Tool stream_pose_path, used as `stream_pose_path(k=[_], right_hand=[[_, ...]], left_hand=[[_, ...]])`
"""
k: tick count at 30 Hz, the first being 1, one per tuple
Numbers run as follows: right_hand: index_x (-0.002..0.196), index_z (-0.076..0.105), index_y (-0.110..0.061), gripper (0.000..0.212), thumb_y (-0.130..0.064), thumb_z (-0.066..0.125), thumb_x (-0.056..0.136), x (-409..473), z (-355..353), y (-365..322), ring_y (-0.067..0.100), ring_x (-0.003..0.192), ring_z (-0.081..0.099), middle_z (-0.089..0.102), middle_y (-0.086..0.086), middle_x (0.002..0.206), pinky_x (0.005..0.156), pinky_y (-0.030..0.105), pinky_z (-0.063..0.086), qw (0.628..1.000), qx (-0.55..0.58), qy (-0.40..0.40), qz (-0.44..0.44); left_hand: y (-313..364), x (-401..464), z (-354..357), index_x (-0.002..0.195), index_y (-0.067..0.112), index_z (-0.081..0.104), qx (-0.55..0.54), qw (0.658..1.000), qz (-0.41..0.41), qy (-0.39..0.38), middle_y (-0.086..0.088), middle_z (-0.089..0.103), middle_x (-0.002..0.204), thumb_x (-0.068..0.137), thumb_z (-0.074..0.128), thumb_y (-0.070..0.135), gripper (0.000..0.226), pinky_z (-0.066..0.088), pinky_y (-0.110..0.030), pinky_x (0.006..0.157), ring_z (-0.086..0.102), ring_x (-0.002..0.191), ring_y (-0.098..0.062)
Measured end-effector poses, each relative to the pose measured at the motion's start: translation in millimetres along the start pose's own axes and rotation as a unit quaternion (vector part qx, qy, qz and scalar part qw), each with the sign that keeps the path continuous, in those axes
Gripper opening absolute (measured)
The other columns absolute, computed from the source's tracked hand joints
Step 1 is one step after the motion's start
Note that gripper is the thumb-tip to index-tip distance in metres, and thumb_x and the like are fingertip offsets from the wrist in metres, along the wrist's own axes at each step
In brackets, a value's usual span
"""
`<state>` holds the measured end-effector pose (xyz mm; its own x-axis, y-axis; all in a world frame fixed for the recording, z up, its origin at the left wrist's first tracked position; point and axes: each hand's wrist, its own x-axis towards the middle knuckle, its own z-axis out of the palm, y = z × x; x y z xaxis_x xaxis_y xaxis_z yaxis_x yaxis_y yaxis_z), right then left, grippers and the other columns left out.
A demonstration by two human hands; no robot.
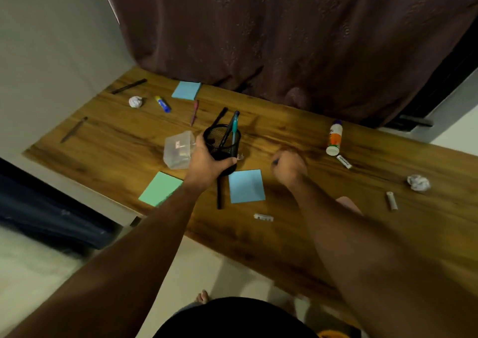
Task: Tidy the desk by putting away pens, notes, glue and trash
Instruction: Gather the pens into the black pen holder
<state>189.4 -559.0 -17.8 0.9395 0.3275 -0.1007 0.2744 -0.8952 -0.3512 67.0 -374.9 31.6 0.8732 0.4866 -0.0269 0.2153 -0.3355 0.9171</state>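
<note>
My left hand (207, 160) grips a black mesh pen cup (223, 141) with three pens standing in it. My right hand (289, 165) is curled on the desk and holds a dark pen whose tip shows at its left side. A black pen (219, 195) lies under the cup. Loose pens lie at the far left (129, 86), at the left edge (73, 130) and mid-desk (194, 112). Blue note pads (247, 186) (186, 90) and a green pad (160, 189) lie flat. A glue bottle (334, 138), a glue stick (163, 103) and two crumpled paper balls (135, 101) (418, 182) are scattered.
A clear plastic box (178, 149) sits just left of the cup. Small white tubes lie at the front (263, 217), right (391, 200) and beside the glue bottle (344, 161). A brown curtain (284, 40) hangs behind the wooden desk (284, 234). A wall borders the left.
</note>
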Motion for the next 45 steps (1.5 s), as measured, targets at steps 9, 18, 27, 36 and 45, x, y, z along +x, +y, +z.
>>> stream_pose_path(k=[9,18,27,36,45], right_hand=[[0.098,0.069,-0.017,0.021,-0.021,0.076,0.078,-25.4,-91.1,-133.2,0.006,0.086,0.062,0.066,-0.008,0.093,0.075,0.021,0.05,0.952,0.244,0.133,-0.132],[0.11,0.069,-0.027,0.026,-0.015,0.063,0.087,-37.7,-66.1,-189.2,0.016,0.098,0.061,0.068,-0.004,0.109,0.078,0.037,0.055,0.978,-0.078,-0.004,-0.193],[0.093,0.071,-0.023,0.015,-0.032,0.06,0.089,-41.7,-69.4,-179.7,0.01,0.076,0.064,0.07,-0.008,0.085,0.065,0.029,0.053,0.963,0.1,0.184,-0.169],[0.081,0.059,-0.017,0.012,-0.027,0.062,0.086,-38.7,19.9,-134.4,0.028,0.084,0.067,0.068,0.007,0.087,0.074,0.036,0.055,0.986,0.134,-0.037,0.095],[0.104,0.067,-0.011,0.027,-0.03,0.068,0.085,-53.3,60.7,-149.9,0.029,0.098,0.065,0.068,0.01,0.106,0.075,0.034,0.053,0.993,0.02,-0.088,0.075]], left_hand=[[-11.8,20.7,-35.9,0.138,0.014,0.034,0.004,0.996,0.015,-0.085,0.008,0.054,0.121,0.067,0.087,0.019,0.089,0.039,-0.02,0.093,0.049,0.11,-0.005],[-23.8,23.9,-55.2,0.135,0.016,0.035,0.022,0.99,0.055,-0.127,0.001,0.06,0.123,0.065,0.088,0.022,0.087,0.048,-0.029,0.092,0.058,0.114,-0.016],[-28.4,28.3,-63.7,0.137,0.018,0.035,0.014,0.995,0.032,-0.091,0.001,0.057,0.127,0.062,0.089,0.023,0.092,0.045,-0.027,0.096,0.053,0.12,-0.016],[-22.5,14.5,-80.5,0.132,0.011,0.042,-0.009,0.999,0.044,0.014,0.008,0.055,0.12,0.063,0.089,0.021,0.084,0.047,-0.026,0.098,0.055,0.116,-0.009],[-29.3,-8.4,-96.7,0.136,0.016,0.035,0.003,0.999,0.013,0.045,0.009,0.054,0.124,0.065,0.088,0.022,0.089,0.045,-0.021,0.092,0.052,0.115,-0.007]])
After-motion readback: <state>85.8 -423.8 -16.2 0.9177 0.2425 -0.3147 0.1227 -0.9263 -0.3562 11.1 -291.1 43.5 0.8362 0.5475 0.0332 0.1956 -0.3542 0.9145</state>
